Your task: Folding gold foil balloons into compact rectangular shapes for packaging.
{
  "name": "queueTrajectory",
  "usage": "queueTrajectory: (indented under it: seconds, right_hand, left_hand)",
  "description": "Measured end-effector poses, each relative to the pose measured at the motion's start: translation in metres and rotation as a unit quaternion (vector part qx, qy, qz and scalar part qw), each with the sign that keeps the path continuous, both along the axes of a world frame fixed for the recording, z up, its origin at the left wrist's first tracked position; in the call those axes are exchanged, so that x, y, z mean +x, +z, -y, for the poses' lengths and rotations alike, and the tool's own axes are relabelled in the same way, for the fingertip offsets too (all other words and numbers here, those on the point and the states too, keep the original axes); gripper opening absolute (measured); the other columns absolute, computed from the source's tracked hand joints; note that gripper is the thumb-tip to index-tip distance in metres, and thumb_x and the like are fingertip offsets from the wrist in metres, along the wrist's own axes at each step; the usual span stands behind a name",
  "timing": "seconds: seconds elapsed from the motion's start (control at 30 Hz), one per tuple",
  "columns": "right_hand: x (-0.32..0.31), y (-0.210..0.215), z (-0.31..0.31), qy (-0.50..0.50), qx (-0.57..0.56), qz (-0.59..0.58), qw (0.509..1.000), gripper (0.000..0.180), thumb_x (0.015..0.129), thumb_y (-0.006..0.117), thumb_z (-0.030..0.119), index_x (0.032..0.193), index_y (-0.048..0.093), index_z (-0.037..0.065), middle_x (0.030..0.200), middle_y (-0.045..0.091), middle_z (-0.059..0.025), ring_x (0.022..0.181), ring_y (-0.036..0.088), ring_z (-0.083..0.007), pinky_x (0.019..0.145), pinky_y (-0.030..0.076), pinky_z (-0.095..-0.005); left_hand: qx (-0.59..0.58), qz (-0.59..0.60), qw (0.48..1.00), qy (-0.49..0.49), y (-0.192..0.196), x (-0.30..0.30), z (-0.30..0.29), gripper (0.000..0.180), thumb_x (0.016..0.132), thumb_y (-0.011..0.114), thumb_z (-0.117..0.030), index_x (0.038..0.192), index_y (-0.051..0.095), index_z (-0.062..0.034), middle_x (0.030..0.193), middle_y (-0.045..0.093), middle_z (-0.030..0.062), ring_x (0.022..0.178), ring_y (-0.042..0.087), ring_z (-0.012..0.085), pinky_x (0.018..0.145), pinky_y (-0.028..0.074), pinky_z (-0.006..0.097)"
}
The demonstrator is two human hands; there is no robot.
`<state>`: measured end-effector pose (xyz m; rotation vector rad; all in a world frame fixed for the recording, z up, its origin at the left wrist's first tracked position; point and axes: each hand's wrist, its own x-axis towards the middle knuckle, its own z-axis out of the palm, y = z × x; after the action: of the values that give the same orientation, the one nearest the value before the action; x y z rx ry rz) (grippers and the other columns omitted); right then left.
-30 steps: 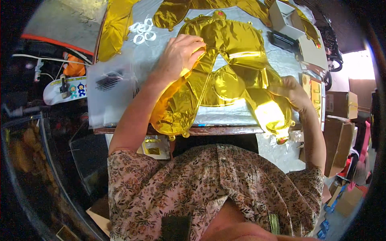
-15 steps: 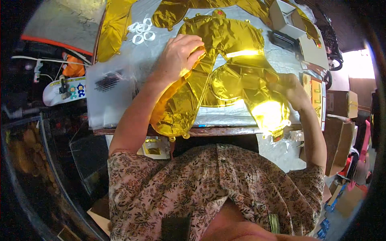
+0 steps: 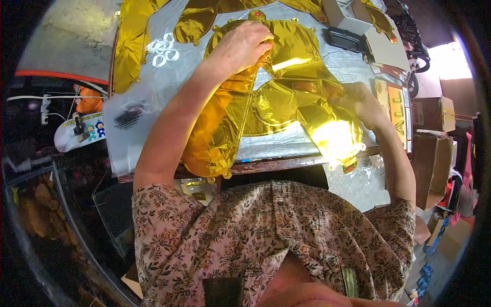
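Observation:
A large, flat, shiny gold foil balloon (image 3: 296, 43) lies over the table, with small tabs along its edges and a red spot on its top tab. Its lower lobes reach to the near table edge, and the right one overhangs it. My left hand (image 3: 243, 46) is on its upper left part, fingers curled and closed on the foil. At its right edge my right hand (image 3: 360, 105) has bent fingers closed on the foil, the fingertips partly hidden and slightly blurred. A bright glare covers the lower right lobe.
More gold foil pieces (image 3: 134, 43) lie along the left and far edges. White loops (image 3: 164, 49) and a clear plastic bag (image 3: 120, 148) are at the left. A black tray (image 3: 345, 40) and an open white box (image 3: 350, 15) stand far right. Cardboard boxes (image 3: 432, 169) are beyond the table's right side.
My left hand has moved up and slightly right along the foil, the arm stretching farther over the balloon. My right hand stays at the right edge. The whole view has shifted slightly.

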<state>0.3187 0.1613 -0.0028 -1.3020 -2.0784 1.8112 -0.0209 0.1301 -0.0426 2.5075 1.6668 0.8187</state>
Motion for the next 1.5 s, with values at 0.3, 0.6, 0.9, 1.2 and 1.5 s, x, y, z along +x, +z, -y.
queueTrajectory:
  seconds: [0.3,0.6,0.9,1.2,1.5]
  right_hand:
    - [0.036,0.012,-0.003,0.096,0.327,0.131,0.931,0.025,0.094,0.075,0.020,0.098,0.070,-0.004,0.079,0.072,-0.0120,0.066,0.064,-0.0134,0.063,0.052,-0.0325]
    - [0.029,0.007,0.045,-0.020,0.451,0.219,0.865,0.051,0.094,0.074,0.036,0.130,0.063,0.002,0.114,0.071,-0.0166,0.099,0.072,-0.0357,0.083,0.057,-0.0430]
    - [0.009,-0.011,0.055,-0.062,0.488,0.251,0.834,0.048,0.083,0.081,0.040,0.099,0.062,0.000,0.097,0.069,-0.0229,0.089,0.069,-0.0417,0.079,0.055,-0.0492]
    - [0.025,-0.018,0.035,-0.081,0.391,0.180,0.899,0.039,0.084,0.084,0.029,0.099,0.070,-0.004,0.090,0.072,-0.0221,0.082,0.071,-0.0305,0.075,0.053,-0.0412]
    - [0.022,-0.008,0.034,-0.087,0.327,0.192,0.921,0.036,0.086,0.082,0.024,0.106,0.073,-0.004,0.087,0.074,-0.0187,0.077,0.070,-0.0226,0.073,0.053,-0.0391]
  left_hand:
    - [0.027,0.018,0.999,-0.001,-0.013,0.000,-0.003,0.026,0.094,0.070,-0.021,0.113,0.071,-0.0041,0.117,0.072,0.0136,0.112,0.065,0.0342,0.099,0.052,0.043]
    - [0.028,-0.005,1.000,-0.010,-0.003,0.002,0.000,0.035,0.090,0.076,-0.033,0.113,0.071,-0.0060,0.113,0.071,0.0131,0.110,0.065,0.0345,0.095,0.052,0.043]
    - [-0.019,-0.113,0.993,0.005,0.014,0.019,0.014,0.068,0.082,0.079,-0.058,0.133,0.067,-0.0161,0.123,0.064,0.0118,0.114,0.061,0.0340,0.100,0.051,0.042]
    - [-0.104,-0.153,0.982,0.043,0.009,0.020,0.005,0.081,0.079,0.074,-0.070,0.145,0.059,-0.0256,0.139,0.056,0.0145,0.122,0.055,0.0409,0.108,0.048,0.048]
    - [-0.151,-0.160,0.974,0.053,0.018,0.023,0.008,0.088,0.077,0.072,-0.075,0.150,0.054,-0.0294,0.149,0.047,0.0190,0.129,0.049,0.0444,0.113,0.044,0.052]
